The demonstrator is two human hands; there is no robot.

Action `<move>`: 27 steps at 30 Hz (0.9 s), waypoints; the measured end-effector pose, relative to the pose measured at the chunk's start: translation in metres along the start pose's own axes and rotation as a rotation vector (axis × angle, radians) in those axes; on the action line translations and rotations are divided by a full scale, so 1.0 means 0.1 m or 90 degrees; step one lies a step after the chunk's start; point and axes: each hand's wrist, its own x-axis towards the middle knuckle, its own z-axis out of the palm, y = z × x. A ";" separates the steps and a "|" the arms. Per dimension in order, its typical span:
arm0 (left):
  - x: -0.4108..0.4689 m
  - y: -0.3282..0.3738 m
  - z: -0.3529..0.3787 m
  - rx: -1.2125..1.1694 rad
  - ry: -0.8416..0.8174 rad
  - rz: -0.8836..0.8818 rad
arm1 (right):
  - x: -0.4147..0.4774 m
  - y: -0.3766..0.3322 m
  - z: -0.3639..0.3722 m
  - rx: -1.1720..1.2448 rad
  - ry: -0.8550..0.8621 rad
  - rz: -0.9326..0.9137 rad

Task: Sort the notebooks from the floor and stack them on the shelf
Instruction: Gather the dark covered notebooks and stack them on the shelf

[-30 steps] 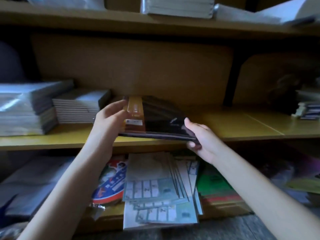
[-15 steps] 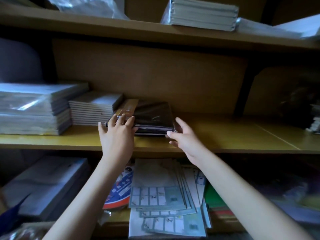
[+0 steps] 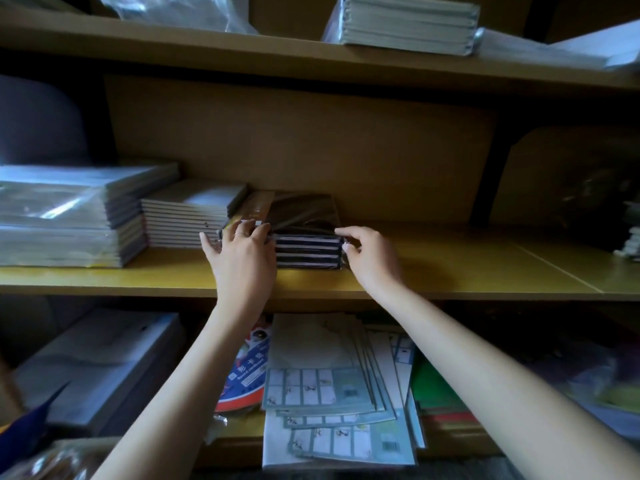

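Observation:
A stack of dark-covered notebooks (image 3: 306,250) in clear wrap, with an orange strip on its top left, lies flat on the middle wooden shelf (image 3: 450,271). My left hand (image 3: 242,252) rests against the stack's front left corner with its fingers laid straight over the top edge. At the front right corner my right hand (image 3: 369,254) pinches the stack between forefinger and thumb. The stack sits right beside a pile of grey notebooks (image 3: 187,220).
Large plastic-wrapped notebook piles (image 3: 62,216) fill the shelf's left end. The upper shelf carries a pale notebook pile (image 3: 405,24) and plastic bags. Below lie printed sheets (image 3: 322,386), a green folder (image 3: 433,386) and a white pack (image 3: 97,362). Bare shelf extends to the right.
The dark stack went from tilted in both hands to flat on the shelf, pushed back beside the grey pile. Both hands now sit at its front corners.

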 end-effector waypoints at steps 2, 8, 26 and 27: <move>-0.12 -0.01 0.02 -0.004 0.066 0.066 | -0.13 -0.01 -0.02 -0.026 0.011 -0.041; -0.55 0.22 -0.01 -0.161 0.108 0.452 | -0.95 0.23 -0.21 -0.116 0.017 -0.324; -2.53 1.29 0.62 -0.243 -0.470 0.987 | -4.44 2.29 -1.57 -0.357 -0.280 0.182; -2.58 1.36 0.65 -0.250 -0.488 0.996 | -4.57 2.34 -1.58 -0.385 -0.280 0.205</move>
